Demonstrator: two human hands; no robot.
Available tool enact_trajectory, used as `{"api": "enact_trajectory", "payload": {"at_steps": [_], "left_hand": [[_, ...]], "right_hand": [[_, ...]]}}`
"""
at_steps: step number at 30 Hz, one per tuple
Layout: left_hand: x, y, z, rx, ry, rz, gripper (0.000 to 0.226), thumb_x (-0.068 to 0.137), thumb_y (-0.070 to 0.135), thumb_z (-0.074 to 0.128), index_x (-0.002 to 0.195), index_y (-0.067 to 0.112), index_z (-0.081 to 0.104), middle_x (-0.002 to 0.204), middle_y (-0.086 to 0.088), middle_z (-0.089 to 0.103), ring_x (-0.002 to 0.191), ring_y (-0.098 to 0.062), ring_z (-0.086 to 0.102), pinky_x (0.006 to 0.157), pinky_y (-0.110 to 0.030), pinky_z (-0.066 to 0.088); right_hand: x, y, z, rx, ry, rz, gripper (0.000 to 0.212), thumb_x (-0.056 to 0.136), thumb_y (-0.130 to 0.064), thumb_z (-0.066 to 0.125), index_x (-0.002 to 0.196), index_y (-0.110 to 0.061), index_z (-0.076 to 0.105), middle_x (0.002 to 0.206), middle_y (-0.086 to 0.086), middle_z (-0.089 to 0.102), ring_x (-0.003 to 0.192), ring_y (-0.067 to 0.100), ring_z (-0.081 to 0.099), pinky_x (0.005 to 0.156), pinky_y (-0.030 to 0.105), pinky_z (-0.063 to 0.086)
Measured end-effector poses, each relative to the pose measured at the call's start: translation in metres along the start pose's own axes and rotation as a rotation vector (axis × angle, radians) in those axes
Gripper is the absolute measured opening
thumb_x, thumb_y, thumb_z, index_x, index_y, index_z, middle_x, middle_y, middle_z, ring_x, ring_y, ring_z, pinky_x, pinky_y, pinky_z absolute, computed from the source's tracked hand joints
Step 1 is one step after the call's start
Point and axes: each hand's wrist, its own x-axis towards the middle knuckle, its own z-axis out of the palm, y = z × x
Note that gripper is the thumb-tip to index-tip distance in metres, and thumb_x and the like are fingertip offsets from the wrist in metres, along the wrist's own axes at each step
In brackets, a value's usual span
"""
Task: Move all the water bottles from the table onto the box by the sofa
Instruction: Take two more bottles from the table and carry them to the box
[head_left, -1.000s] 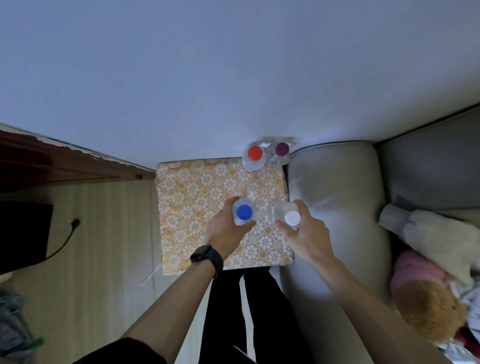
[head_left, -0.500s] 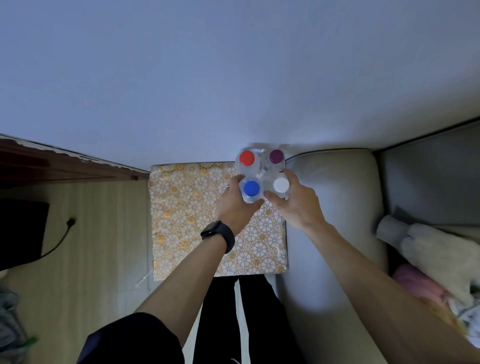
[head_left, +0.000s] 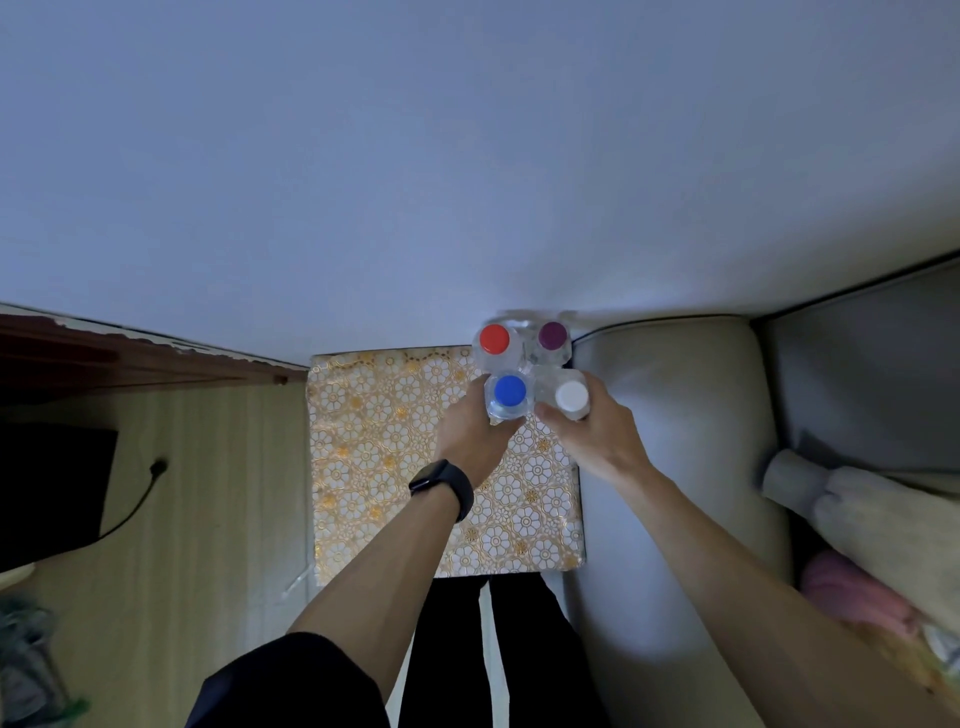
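Box (head_left: 395, 467) with floral cover sits against the wall, sofa arm (head_left: 675, 441) just beside it. Left hand (head_left: 475, 441) wrapped around the blue-cap bottle (head_left: 510, 391); right hand (head_left: 597, 431) wrapped around the white-cap bottle (head_left: 571, 396). Both upright at the box's far right corner, touching the red-cap bottle (head_left: 494, 338) and purple-cap bottle (head_left: 552, 335) behind them.
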Motion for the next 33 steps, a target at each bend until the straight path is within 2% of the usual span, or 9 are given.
{"api": "enact_trajectory", "payload": {"at_steps": [2, 7, 13, 15, 18, 21, 25, 28, 33], "left_hand": [[-0.001, 0.001, 0.000, -0.013, -0.007, 0.009, 0.050, 0.087, 0.034, 0.076, 0.131, 0.023, 0.054, 0.103, 0.009, 0.068, 0.086, -0.011, 0.062, 0.068, -0.021, 0.049], [-0.001, 0.001, -0.004, -0.034, -0.038, -0.041, 0.055, 0.083, 0.025, 0.079, 0.131, 0.022, 0.053, 0.109, 0.003, 0.070, 0.094, -0.017, 0.066, 0.078, -0.032, 0.054], [-0.001, 0.000, -0.018, 0.021, -0.118, -0.056, 0.070, 0.079, 0.027, 0.084, 0.139, 0.024, 0.049, 0.117, 0.005, 0.067, 0.099, -0.016, 0.063, 0.082, -0.029, 0.051], [-0.003, -0.001, -0.024, 0.066, -0.152, -0.035, 0.080, 0.077, 0.030, 0.085, 0.146, 0.026, 0.043, 0.128, 0.003, 0.065, 0.109, -0.020, 0.064, 0.090, -0.035, 0.053], [-0.012, 0.000, -0.035, 0.121, -0.179, 0.007, 0.078, 0.083, 0.029, 0.080, 0.149, 0.027, 0.039, 0.136, 0.001, 0.062, 0.116, -0.023, 0.063, 0.092, -0.038, 0.053], [-0.030, 0.001, -0.049, 0.180, -0.181, 0.023, 0.074, 0.087, 0.038, 0.074, 0.150, 0.028, 0.037, 0.143, 0.000, 0.056, 0.122, -0.022, 0.060, 0.096, -0.042, 0.053], [-0.063, 0.015, -0.081, 0.214, -0.168, 0.033, 0.064, 0.094, 0.039, 0.064, 0.151, 0.030, 0.037, 0.147, -0.001, 0.054, 0.128, -0.021, 0.055, 0.101, -0.038, 0.049], [-0.089, 0.035, -0.113, 0.234, -0.123, 0.095, 0.057, 0.096, 0.037, 0.060, 0.149, 0.030, 0.040, 0.146, 0.000, 0.054, 0.125, -0.018, 0.057, 0.095, -0.028, 0.045], [-0.132, 0.077, -0.178, 0.278, -0.015, 0.197, 0.056, 0.097, 0.042, 0.057, 0.149, 0.034, 0.038, 0.144, -0.001, 0.055, 0.125, -0.020, 0.056, 0.095, -0.031, 0.047]], "right_hand": [[0.001, 0.000, -0.001, 0.010, -0.021, 0.003, 0.057, 0.088, -0.043, 0.073, 0.136, -0.029, 0.047, 0.112, -0.005, 0.066, 0.098, 0.016, 0.066, 0.072, 0.021, 0.047], [0.006, -0.007, 0.003, 0.023, -0.024, 0.020, 0.062, 0.086, -0.045, 0.073, 0.138, -0.029, 0.045, 0.116, -0.004, 0.064, 0.098, 0.018, 0.066, 0.072, 0.025, 0.050], [0.005, -0.010, 0.008, 0.108, 0.000, -0.012, 0.052, 0.079, -0.024, 0.082, 0.122, -0.026, 0.052, 0.112, -0.005, 0.065, 0.105, 0.017, 0.064, 0.068, 0.016, 0.042], [0.001, -0.009, 0.007, 0.123, 0.000, 0.008, 0.065, 0.079, -0.022, 0.083, 0.134, -0.023, 0.048, 0.117, -0.010, 0.061, 0.112, 0.015, 0.060, 0.073, 0.015, 0.040], [-0.013, -0.005, 0.004, 0.089, -0.033, 0.107, 0.098, 0.081, -0.028, 0.083, 0.156, -0.019, 0.022, 0.144, -0.006, 0.049, 0.131, 0.020, 0.051, 0.093, 0.024, 0.038], [-0.037, -0.003, 0.003, 0.029, -0.067, 0.139, 0.109, 0.081, -0.037, 0.082, 0.160, -0.020, 0.009, 0.162, 0.000, 0.033, 0.141, 0.023, 0.044, 0.111, 0.036, 0.037], [-0.093, -0.020, -0.002, -0.064, -0.087, 0.103, 0.088, 0.088, -0.043, 0.073, 0.157, -0.021, 0.023, 0.158, -0.002, 0.038, 0.141, 0.020, 0.042, 0.113, 0.036, 0.038], [-0.131, -0.046, -0.006, -0.196, -0.052, -0.024, 0.070, 0.092, -0.049, 0.065, 0.151, -0.026, 0.038, 0.154, -0.007, 0.044, 0.140, 0.015, 0.042, 0.114, 0.032, 0.033], [-0.190, -0.126, -0.025, -0.240, 0.093, -0.265, 0.050, 0.095, -0.043, 0.061, 0.141, -0.030, 0.051, 0.143, -0.010, 0.053, 0.132, 0.014, 0.048, 0.105, 0.027, 0.037]]}}
